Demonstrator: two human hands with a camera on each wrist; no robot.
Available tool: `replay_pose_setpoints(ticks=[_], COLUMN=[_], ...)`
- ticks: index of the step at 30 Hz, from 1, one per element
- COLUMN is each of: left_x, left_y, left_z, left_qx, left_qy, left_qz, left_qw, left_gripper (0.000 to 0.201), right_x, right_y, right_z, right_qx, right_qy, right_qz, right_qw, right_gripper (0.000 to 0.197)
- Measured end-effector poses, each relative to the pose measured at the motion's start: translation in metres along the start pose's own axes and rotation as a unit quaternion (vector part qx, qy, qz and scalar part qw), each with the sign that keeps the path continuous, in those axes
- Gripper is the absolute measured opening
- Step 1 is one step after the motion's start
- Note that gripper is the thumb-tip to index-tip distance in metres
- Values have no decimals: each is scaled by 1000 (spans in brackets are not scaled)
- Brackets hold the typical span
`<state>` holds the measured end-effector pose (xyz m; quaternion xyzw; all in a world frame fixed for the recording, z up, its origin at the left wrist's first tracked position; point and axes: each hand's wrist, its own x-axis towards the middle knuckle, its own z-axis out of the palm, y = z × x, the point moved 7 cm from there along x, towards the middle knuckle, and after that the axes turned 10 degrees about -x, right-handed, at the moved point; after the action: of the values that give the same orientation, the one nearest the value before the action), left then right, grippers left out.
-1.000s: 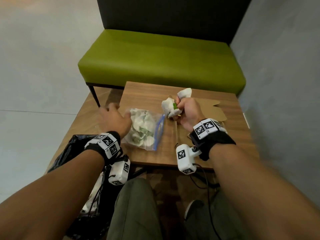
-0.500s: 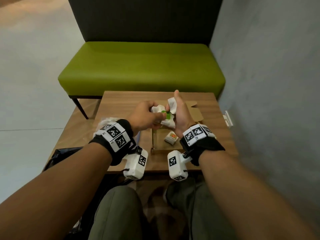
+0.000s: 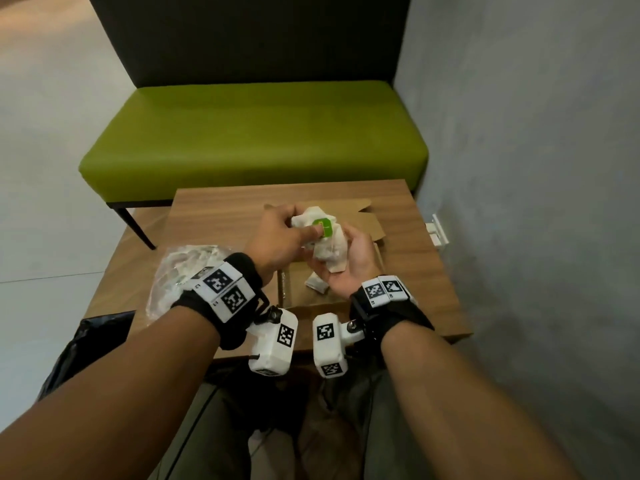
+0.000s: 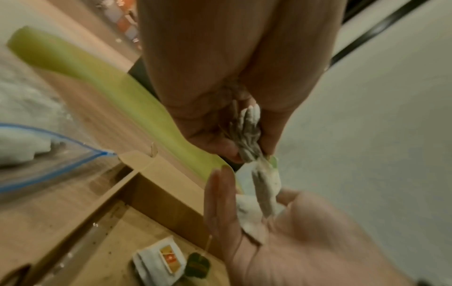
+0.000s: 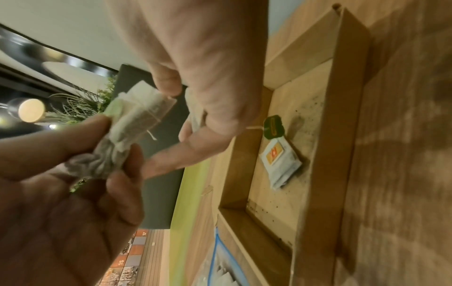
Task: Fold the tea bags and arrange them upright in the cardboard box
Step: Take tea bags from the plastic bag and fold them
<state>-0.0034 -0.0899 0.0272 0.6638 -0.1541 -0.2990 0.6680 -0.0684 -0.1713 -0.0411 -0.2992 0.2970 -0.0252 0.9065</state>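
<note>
Both of my hands meet over the cardboard box [image 3: 375, 227] at frame centre. A second ago the left hand [image 3: 277, 237] lay at the zip bag [image 3: 176, 271] on the left while the right hand [image 3: 353, 265] alone raised the tea bags [image 3: 325, 242]; half a second ago the left had joined it. The right palm has since turned up and cradles the bunch, fingers loosely curled round it, while the left thumb and fingers pinch its upper end beside the green tag [image 3: 325, 227].

I judge the sorting and folding begun, with no placing yet. The left wrist view shows the paper gathered tight between my left fingers [image 4: 212, 147]; the right wrist view shows one white bag sliding out of the bunch.

One folded tea bag [image 5: 281, 160] with an orange label lies flat on the box floor, lower centre of the right wrist view, a dark green tag [image 5: 274, 126] just beside it. It is not upright, so I reckon the arranging is barely started.

The box walls stand low and its lid flap lies open toward the upper right of the head view. The floor around the lone bag is bare, giving room to come down from above. The zip bag sits lower left on the table [image 3: 433, 271], apart from the box. The table's right edge runs close to the grey wall [image 3: 536, 202]; the green bench [image 3: 252, 133] fills the frame above.
</note>
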Motion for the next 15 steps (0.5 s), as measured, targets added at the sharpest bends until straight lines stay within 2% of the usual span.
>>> replay_pose_setpoints(ticks=[2,3,5,8,10,13,15], left_x=[4,6,10,14,15,18,21], left_y=[1,3,7,6,2,-7,-16], left_z=[-2,-3,-5,-6,-5,-10,-19], left_qx=[110,168,242,235,228,164,132], left_qy=[14,24,40,22,-1,-15,2], left_qz=[36,56,80,76,70,46,31], left_qw=[993,984,966,969,971,985,991], left_gripper=[15,16,26,47,52,52,46], right_x=[3,3,0,3,8,17,23], right_y=[7,10,10,4,2,-1,-2], right_z=[6,9,14,5,-4,-13,-19], right_qx=[-15,-24,-50,-94,-97,-98,-93], right_qy=[-35,-48,-48,12,40,62,74], right_qz=[16,16,8,-24,-36,-57,-75], right_qw=[999,998,998,995,994,992,990], right_gripper=[65,67,53,15,2,20,31])
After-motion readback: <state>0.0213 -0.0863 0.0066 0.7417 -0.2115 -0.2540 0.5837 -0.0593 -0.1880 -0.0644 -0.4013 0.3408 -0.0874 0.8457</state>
